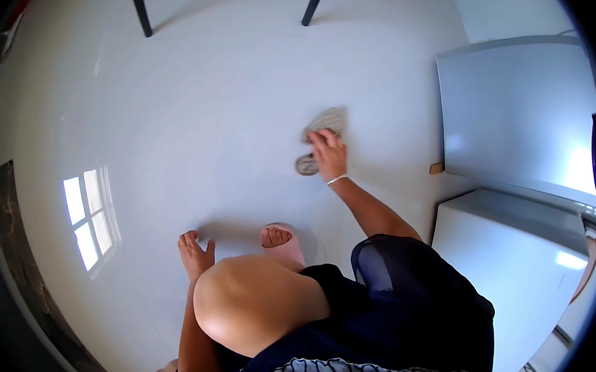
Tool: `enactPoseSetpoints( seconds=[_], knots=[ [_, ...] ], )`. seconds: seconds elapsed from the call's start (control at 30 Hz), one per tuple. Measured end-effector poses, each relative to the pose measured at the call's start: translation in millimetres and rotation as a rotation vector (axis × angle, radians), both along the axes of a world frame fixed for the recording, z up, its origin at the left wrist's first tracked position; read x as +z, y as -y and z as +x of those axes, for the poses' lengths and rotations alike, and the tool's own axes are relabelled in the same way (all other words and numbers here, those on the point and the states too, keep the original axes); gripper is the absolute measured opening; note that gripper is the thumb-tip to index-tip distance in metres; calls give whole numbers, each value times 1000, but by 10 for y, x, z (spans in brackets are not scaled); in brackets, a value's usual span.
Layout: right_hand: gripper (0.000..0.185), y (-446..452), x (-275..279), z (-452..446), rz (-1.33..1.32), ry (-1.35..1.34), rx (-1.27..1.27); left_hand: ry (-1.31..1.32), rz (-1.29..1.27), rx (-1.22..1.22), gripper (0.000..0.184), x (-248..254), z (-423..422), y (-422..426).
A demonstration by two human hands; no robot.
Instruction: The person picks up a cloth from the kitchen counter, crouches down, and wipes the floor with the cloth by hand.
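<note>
Because the floor (205, 137) is smooth and shiny, the grey-brown soft thing (333, 118) could slide away if the right hand (332, 157) pushes it too hard. It lies flat on the floor, a bit right of the middle, with the right fingers over its near edge. A small round brown thing (305, 165) sits just left of that hand, on the near side of the soft thing. The fingers could bump it and send it skidding, since it is so close. If only the tips catch a thin bit of the soft thing, it could slip out. The person is bent low with knees up, so a long reach could make them tip. The foot in the pink slipper (292, 254) could slide too if it takes too much weight.

The right arm (376, 211) stretches far and a little left, past the knee, with the hand pointing down and its fingers bent. It is a bit blurry, so I cannot tell if the fingers pinch the soft thing or just touch it. The left hand (196, 257) is well apart from the right one, near the left side of the bare knee (251, 300). Its fingers and thumb are spread, and it holds nothing.
</note>
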State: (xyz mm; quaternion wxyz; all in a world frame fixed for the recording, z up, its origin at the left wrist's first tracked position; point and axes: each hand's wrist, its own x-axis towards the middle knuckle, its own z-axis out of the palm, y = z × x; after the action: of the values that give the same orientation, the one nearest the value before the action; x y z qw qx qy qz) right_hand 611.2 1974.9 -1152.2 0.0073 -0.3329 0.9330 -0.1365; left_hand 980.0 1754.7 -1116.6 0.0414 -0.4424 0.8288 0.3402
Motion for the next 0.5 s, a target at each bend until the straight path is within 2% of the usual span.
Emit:
enactPoseSetpoints(
  seconds=[0.07,0.13,0.17,0.2,0.3,0.33,0.37,0.4,0.43,0.47,0.5],
  knots=[
    [48,-220,-4,-309,18,12,-162,36,-16,-12,47,4,-132,47],
    [50,-154,-20,-584,144,-59,-265,247,88,-16,50,134,-333,164],
    [50,-20,-43,-701,127,-93,-303,344,117,-45,61,122,-366,227],
    [50,97,-67,-810,118,-123,-347,353,110,-35,61,100,-392,236],
    [49,782,-188,-1038,79,-199,-321,507,92,-81,79,73,-517,278],
    [42,1068,-137,-999,24,-218,-188,510,86,-72,79,59,-533,294],
    [32,1435,-168,-923,-164,-185,-64,516,88,-70,79,34,-537,321],
    [30,1822,45,-717,-291,125,-78,518,95,-67,79,28,-538,313],
    [34,2064,-30,-528,-192,-50,161,521,89,-67,79,45,-541,309],
    [30,2281,-69,-284,-219,-136,274,524,92,-50,79,42,-539,279],
    [34,2471,11,-16,-188,-31,369,503,70,-61,79,44,-527,266]
  ],
)
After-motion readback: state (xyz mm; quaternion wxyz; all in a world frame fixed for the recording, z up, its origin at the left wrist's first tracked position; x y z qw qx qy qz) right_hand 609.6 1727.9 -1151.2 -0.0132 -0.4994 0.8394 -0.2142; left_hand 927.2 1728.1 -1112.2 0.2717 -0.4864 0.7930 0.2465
